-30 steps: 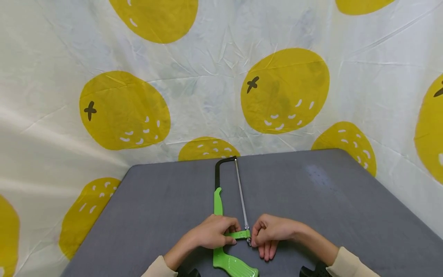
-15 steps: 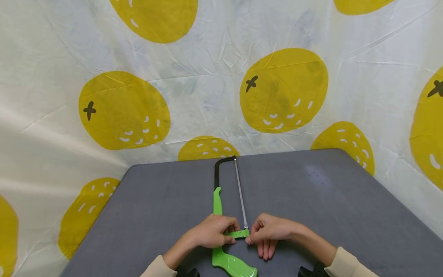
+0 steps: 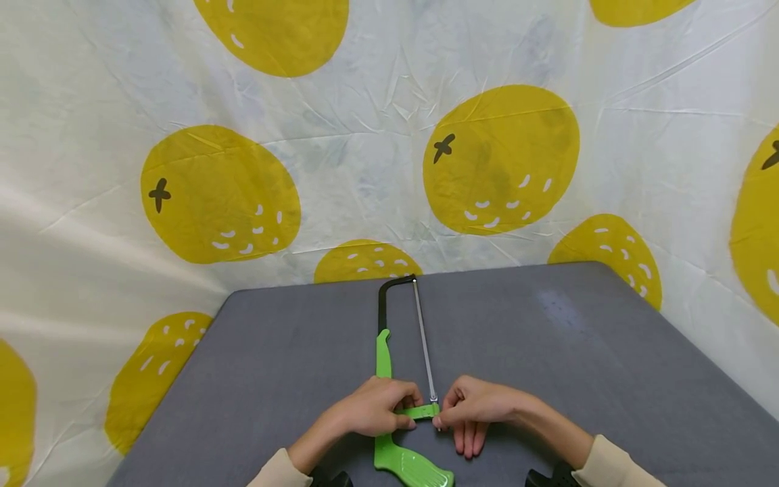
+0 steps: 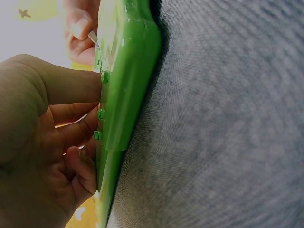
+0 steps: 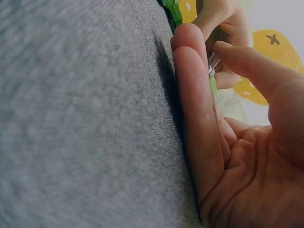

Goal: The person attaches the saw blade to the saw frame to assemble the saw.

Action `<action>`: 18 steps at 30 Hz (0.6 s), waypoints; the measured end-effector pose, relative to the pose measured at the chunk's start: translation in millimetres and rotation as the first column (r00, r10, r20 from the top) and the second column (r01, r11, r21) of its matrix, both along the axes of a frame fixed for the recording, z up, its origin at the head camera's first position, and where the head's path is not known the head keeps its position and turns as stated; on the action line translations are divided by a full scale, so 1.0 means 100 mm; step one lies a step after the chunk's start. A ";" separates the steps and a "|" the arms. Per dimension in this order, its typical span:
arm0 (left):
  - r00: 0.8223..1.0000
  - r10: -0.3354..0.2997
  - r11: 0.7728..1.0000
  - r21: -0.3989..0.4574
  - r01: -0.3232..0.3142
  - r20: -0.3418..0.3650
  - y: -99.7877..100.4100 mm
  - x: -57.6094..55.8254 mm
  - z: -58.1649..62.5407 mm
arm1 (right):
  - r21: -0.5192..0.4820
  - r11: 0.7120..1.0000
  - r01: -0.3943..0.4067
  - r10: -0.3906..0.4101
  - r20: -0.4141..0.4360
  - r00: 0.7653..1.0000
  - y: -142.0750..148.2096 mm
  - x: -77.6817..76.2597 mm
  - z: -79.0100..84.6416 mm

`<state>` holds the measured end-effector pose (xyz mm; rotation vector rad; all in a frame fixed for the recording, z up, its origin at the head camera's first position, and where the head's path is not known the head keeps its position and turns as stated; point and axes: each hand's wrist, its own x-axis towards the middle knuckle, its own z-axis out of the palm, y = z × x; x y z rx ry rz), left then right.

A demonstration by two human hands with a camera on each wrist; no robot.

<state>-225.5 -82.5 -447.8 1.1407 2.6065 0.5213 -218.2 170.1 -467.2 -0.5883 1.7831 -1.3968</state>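
A hacksaw [image 3: 414, 467] lies on its side on the grey table, its black bow [image 3: 382, 304] at the far end and its thin metal blade [image 3: 424, 345] along the right. My left hand [image 3: 379, 407] holds the green frame near the short crossbar [image 3: 422, 412], thumb on the near side. At the crossbar's right end, my right hand [image 3: 483, 404] pinches a small metal fitting [image 5: 212, 70] between thumb and index finger. The other right fingers extend down against the table. In the head view the thumb covers most of that fitting.
The grey cloth-covered table [image 3: 292, 352] reaches back to a white curtain [image 3: 365, 176] printed with yellow fruit. Another curtain side hangs at the left. Dark straps or devices [image 3: 550, 477] show near both wrists at the bottom edge.
My right thumb has moved left onto the metal fitting, which stood uncovered a second ago. The left hand and the hacksaw stay nearly still.
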 end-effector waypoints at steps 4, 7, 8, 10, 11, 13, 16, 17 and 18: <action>1.000 0.006 1.000 -0.003 -0.006 0.005 0.00 0.00 0.00 | -0.012 1.000 -0.016 0.016 0.010 1.000 0.01 0.00 0.00; 1.000 0.004 1.000 -0.002 -0.004 0.003 0.00 0.00 -0.01 | -0.023 0.999 -0.029 0.030 0.024 0.999 0.02 0.00 0.01; 1.000 0.004 1.000 -0.001 -0.004 0.002 0.00 0.00 -0.01 | -0.026 0.999 -0.033 0.034 0.026 0.999 0.02 0.00 0.01; 1.000 0.002 1.000 0.002 -0.002 0.001 0.00 0.00 -0.02 | -0.030 0.999 -0.037 0.038 0.031 0.999 0.02 0.00 0.02; 1.000 0.000 1.000 0.004 0.000 0.001 0.00 0.00 -0.02 | -0.029 0.999 -0.038 0.039 0.034 0.999 0.02 -0.01 0.02; 1.000 -0.002 1.000 0.008 0.002 0.000 0.00 0.00 -0.02 | -0.028 0.999 -0.040 0.041 0.035 0.999 0.02 0.00 0.02; 1.000 -0.003 1.000 0.010 0.003 0.000 0.00 0.00 -0.03 | -0.024 0.999 -0.043 0.044 0.042 0.998 0.02 -0.01 0.02; 1.000 -0.002 1.000 0.009 0.002 0.000 0.00 0.00 -0.03 | -0.023 0.999 -0.045 0.046 0.044 0.998 0.02 -0.01 0.02; 1.000 0.000 1.000 0.008 0.000 0.001 0.00 0.00 -0.03 | -0.025 0.999 -0.048 0.049 0.048 0.998 0.03 -0.01 0.02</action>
